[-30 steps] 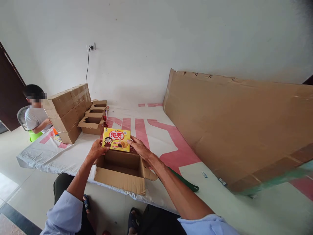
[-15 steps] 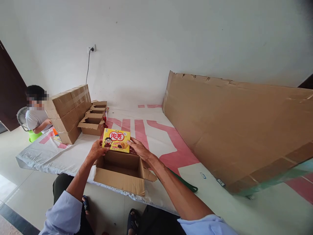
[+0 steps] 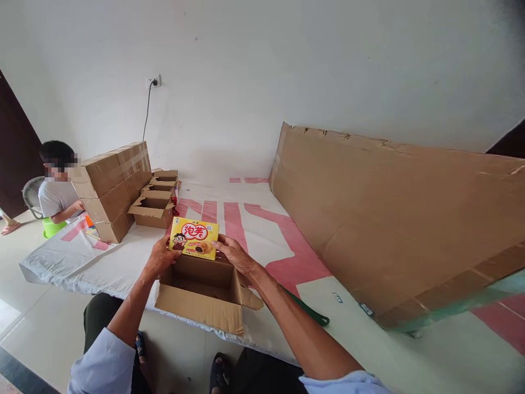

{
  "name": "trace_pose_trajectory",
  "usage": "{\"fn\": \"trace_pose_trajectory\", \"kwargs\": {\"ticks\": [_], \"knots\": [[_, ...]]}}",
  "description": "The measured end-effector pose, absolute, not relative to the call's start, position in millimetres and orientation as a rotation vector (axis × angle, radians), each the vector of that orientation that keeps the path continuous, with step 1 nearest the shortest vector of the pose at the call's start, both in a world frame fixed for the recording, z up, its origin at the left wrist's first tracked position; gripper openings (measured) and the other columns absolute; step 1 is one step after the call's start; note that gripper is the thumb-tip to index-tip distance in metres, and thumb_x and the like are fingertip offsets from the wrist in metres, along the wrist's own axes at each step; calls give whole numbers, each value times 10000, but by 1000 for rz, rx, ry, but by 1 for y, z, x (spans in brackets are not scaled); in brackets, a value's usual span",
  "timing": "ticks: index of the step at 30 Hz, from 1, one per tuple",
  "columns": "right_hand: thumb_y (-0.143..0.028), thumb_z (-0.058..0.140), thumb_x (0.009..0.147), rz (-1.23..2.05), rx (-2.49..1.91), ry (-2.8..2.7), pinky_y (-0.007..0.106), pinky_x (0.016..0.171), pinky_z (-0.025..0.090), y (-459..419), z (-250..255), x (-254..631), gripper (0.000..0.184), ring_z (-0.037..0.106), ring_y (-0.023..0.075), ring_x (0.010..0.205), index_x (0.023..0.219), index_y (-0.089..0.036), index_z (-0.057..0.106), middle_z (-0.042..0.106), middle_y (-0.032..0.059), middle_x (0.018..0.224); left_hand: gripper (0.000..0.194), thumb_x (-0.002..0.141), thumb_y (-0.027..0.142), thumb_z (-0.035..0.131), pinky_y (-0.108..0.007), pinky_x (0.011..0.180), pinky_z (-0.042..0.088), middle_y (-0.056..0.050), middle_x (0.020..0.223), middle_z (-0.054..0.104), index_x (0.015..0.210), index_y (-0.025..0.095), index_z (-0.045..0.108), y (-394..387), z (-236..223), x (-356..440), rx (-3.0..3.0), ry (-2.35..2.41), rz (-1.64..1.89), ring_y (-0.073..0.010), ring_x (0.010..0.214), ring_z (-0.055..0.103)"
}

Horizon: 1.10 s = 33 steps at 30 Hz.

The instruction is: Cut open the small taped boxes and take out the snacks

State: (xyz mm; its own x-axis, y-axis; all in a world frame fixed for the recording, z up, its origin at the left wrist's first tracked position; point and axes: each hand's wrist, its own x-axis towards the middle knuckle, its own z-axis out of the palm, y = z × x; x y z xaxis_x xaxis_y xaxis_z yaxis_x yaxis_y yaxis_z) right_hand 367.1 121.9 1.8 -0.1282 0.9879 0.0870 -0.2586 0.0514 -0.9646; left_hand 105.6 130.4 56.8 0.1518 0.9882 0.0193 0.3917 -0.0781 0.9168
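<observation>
Between my two hands is a yellow snack box (image 3: pixel 194 238) with red lettering and a cartoon figure, its printed face turned toward me. My left hand (image 3: pixel 161 255) grips its left end, and my right hand (image 3: pixel 233 253) grips the right end. Just below it, at the table's near edge, an open cardboard carton (image 3: pixel 200 313) stands with its flaps folded out. The part of the carton's inside that shows is bare. The snack box covers the carton's far rim.
Several open cartons (image 3: pixel 152 219) stand in a row at the back left, beside a stack of taped cartons (image 3: pixel 110 191). A large cardboard sheet (image 3: pixel 394 230) leans on the right. A green strap (image 3: pixel 307 310) lies by my right forearm. Another person (image 3: pixel 59 183) sits at the far left.
The view has shifted slightly. Both hands keep hold of the snack box, which stays over the carton's far side with a slightly different tilt. A foot has appeared at the far left.
</observation>
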Motion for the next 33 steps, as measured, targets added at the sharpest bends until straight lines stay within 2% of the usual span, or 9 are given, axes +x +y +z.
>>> {"fn": "trace_pose_trajectory", "kwargs": {"ticks": [3,8,12,15,18,21,26,30,33], "knots": [[-517,899,723,1347,-892,-1128,472,937,657,122,-2,368,530,757,333,1131,1149,-236,752,784,100,1286,452,725,156,800,-222,570,562,-64,996,782,1166,143,702,127,52,105,1631,1310,947,-179,785,708],[-533,921,687,1315,-897,-1082,492,966,651,122,-6,369,577,749,340,1159,1149,-232,750,788,100,1276,559,753,146,782,-308,778,620,-101,1214,758,1301,180,675,114,48,102,1799,1275,1013,-209,912,753],[-531,939,669,1278,-921,-1037,487,983,648,118,-8,370,594,753,334,1147,1140,-221,751,795,99,1256,588,797,188,791,-426,976,615,-143,1517,585,1366,227,650,76,55,95,2164,1317,1079,-301,1247,681],[-534,934,679,1251,-956,-976,483,903,671,114,-11,371,567,768,342,1092,1109,-219,740,806,106,1196,446,872,269,792,-487,1133,526,-128,1431,655,1301,232,679,37,63,94,2546,1123,762,-326,1343,618],[-544,911,699,1228,-982,-906,487,848,678,110,-16,374,525,779,348,1044,1069,-223,723,813,109,1134,375,903,292,779,-459,1056,535,-115,1273,726,1256,218,677,10,65,103,2682,996,285,-317,1219,672],[-552,881,701,1186,-1015,-843,479,816,676,109,-22,384,509,782,343,1010,1052,-225,710,814,110,1096,274,908,198,723,-448,1005,514,-119,1157,742,1177,191,672,3,61,117,2750,1061,41,-304,1114,684],[-561,850,678,999,-1213,-741,364,685,644,106,-39,422,490,763,266,886,1010,-229,711,807,85,1022,193,880,45,595,-435,947,486,-123,1062,725,993,189,658,14,51,120,2829,1165,-24,-283,1017,649],[-528,901,624,915,-1371,-751,296,511,518,101,-55,443,470,674,212,673,927,-234,695,747,38,786,199,901,21,552,-503,1075,418,-116,1018,702,936,187,654,18,51,92,2825,1357,49,-288,1043,622],[-495,929,538,969,-1351,-938,347,598,572,108,-60,431,552,715,259,774,965,-229,702,783,77,901,226,904,-2,537,-526,1053,407,-109,1009,700,919,193,650,15,55,60,2792,1524,67,-294,1072,612]]}}
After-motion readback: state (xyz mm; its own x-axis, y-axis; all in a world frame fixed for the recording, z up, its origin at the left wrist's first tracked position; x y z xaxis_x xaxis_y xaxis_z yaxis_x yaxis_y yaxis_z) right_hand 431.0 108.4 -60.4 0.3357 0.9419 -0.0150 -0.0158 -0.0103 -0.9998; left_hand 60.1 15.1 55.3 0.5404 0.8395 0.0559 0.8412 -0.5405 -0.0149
